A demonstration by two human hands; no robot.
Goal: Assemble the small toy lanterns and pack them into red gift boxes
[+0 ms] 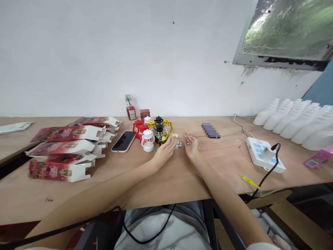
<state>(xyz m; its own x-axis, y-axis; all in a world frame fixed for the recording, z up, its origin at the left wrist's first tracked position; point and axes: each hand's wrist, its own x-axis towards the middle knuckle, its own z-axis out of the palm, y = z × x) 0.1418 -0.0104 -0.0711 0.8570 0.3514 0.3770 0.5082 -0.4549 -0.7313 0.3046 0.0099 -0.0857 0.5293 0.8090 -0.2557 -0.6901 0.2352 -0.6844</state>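
I see two bare arms reaching forward across a wooden desk [166, 180], with the hands close together near its far side. The left hand [166, 147] lies palm down, its fingers curled against the base of a small black and gold lantern [162, 139]. I cannot tell whether it grips the lantern or only touches it. The right hand [191, 145] rests palm up and spread, and a few tiny bits seem to lie in the palm. Between the hands is a scatter of small silver pieces [178, 144] on the desk.

Just beyond the left hand stands a tight cluster of toy lanterns [152, 129] in red, white, gold and black. To the left of that hand, past the lanterns, a phone [123, 141] lies screen up. Further left is a pile of flat red and white cartons [65, 149].

Beyond the lanterns, by the wall, stand a slim bottle [130, 108] and a small red box [145, 114]. Beyond the right hand and a little to its right lies a purple object [210, 131], too blurred to identify. Well to the right of that hand sits a white power strip [260, 152] with a black cable plugged in. Beyond the strip runs a row of white bottles [293, 118].
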